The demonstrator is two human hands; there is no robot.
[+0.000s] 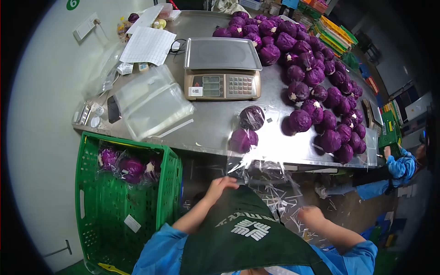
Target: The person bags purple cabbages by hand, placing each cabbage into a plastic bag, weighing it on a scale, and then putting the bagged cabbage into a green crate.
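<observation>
"What's the person's left hand (221, 188) doing down there?"

"It's at the near end of a clear bag (259, 170), fingers loosely bent and pointing at the plastic. I can't tell whether they're pinching it."

"And the right hand (311, 216)?"

"Level with the person's other side, lower than the left and well apart from it. It's curled and blurred, with the loose plastic just ahead of it. Can't tell if it has any of it between the fingers."

"Where's the rest of the bag?"

"Ahead of both hands, running up over the edge of the metal table (206, 124). Two purple cabbages lie in it, a dark one (252, 118) farther from the hands and a brighter one (243, 140) nearer."

"Anything beyond?"

"A scale (222, 87), straight out past the left hand. Flat clear bags (153, 107) lie ahead and to the left of that hand."

"And that green crate (170, 183)?"

"Just left of the left hand, with wrapped cabbages (131, 170) at its far end. Ahead of the right hand there's a big spread of loose cabbages (300, 121) on the table."
</observation>
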